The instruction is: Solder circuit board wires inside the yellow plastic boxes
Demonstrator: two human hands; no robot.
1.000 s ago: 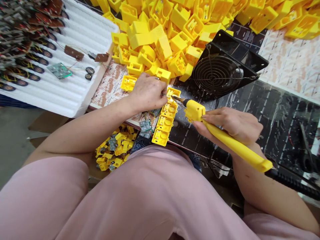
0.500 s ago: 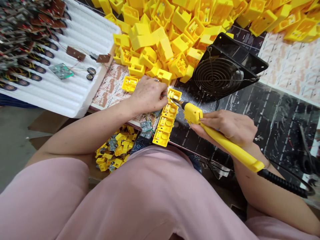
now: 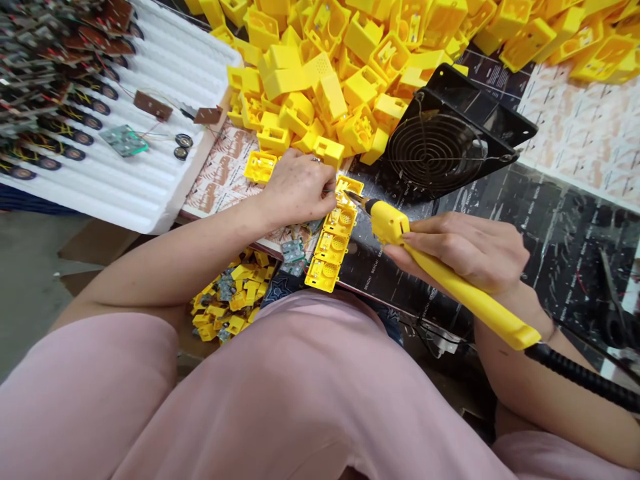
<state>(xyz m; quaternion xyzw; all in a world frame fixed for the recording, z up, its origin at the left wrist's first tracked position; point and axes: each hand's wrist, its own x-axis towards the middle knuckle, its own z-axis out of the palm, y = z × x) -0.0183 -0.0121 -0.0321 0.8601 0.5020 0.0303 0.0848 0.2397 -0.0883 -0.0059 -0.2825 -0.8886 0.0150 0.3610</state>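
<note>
Two hands are seen. A strip of yellow plastic boxes (image 3: 333,243) is set at 3 o'clock from the left hand (image 3: 297,190), its fingers pinched on something too small to see. A yellow soldering iron (image 3: 450,280) is gripped by the right hand (image 3: 465,250), tip just beside the strip.

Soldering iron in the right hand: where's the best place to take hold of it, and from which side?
Take the soldering iron by its long yellow handle, behind the bulky yellow collar, coming from the right, where the black cord leaves its end. The metal tip points left toward a yellow plastic housing, so keep clear of that end. The right hand wraps the handle there.
</note>
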